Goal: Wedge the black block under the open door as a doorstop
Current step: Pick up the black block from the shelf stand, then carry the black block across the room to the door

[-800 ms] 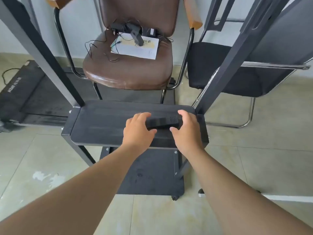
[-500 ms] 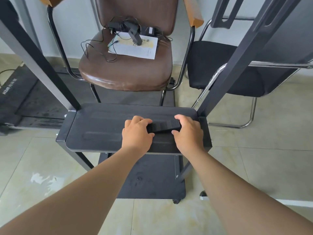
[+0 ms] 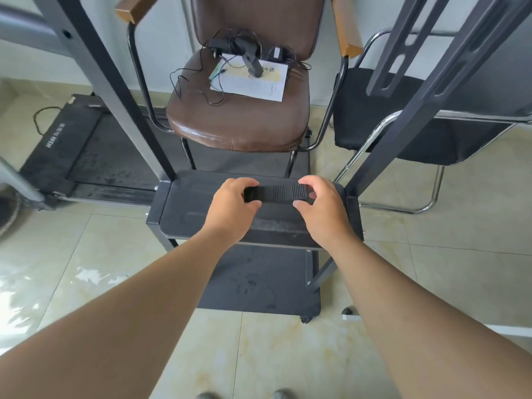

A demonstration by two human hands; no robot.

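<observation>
The black block is a long ribbed wedge, held level just above the upper shelf of a black metal cart. My left hand grips its left end with the fingers curled over it. My right hand pinches its right end between thumb and fingers. No door is in view.
A brown leather chair with cables, an adapter and a paper stands right behind the cart. A black chair with a chrome frame is at the right, a flat treadmill at the left. The cart's slanted uprights rise on both sides. Tiled floor around.
Both hands have lifted the block a little off the cart's shelf and turned its ribbed face up. The camera has shifted slightly back and up.
</observation>
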